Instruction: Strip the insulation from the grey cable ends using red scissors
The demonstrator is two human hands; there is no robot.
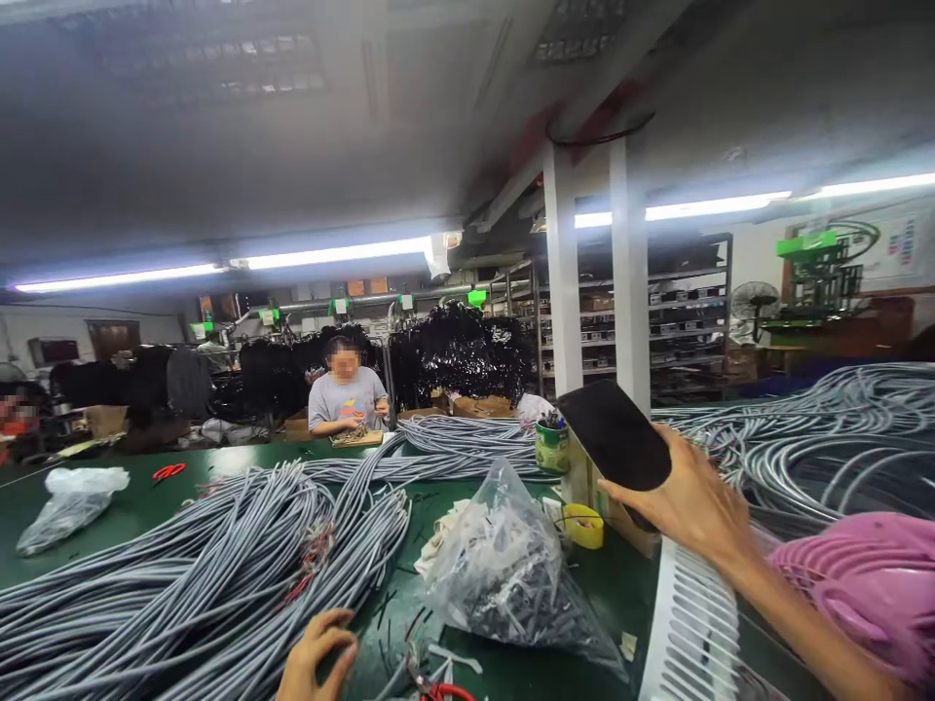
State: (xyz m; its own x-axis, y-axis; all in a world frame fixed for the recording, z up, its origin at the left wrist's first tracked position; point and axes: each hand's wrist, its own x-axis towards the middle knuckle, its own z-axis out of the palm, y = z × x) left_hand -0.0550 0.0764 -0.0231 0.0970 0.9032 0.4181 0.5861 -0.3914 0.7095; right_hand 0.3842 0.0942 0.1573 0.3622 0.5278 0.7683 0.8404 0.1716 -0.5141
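Note:
In my right hand (691, 492) is a black phone (617, 433), held up above the right side of the table with the fingers and thumb along its lower end. My left hand (317, 652) is low in the view, fingers bent and apart from the thumb, with nothing visible in it. Grey cables (241, 545) lie in a large bundle beside it, some with red wire ends. Red-handled pliers (445, 691) are partly cut off at the bottom edge. Between my hands stands a clear plastic bag (511, 574) of small dark and pale pieces.
A white slatted plastic basket (691, 633) and a pink plastic object (862, 584) are at the right. A green can (551, 446) and yellow tape roll (582, 526) stand behind the bag. Red scissors (168, 472) lie left. A person (349, 389) sits across the green table (241, 456).

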